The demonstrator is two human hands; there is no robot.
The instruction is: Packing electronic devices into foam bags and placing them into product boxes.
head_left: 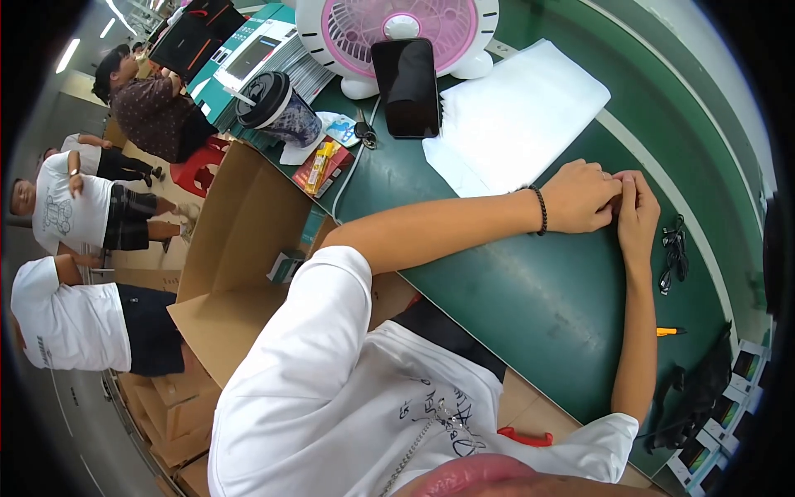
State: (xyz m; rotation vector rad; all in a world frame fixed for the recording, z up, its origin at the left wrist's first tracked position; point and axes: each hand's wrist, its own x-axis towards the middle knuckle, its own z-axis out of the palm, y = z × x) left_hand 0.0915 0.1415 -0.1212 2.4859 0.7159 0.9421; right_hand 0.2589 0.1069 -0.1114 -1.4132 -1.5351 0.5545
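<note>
I'm watching the left hand (582,197) and right hand (638,212) meet, fingers curled; whether they grip anything, I can't tell. Paper (522,116) lies just beside the left: one careless sweep could crumple it.

1 black phone (406,89) before 1 pink fan (402,27)

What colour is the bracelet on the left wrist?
The bracelet is black; it shows best in the head view.
</note>
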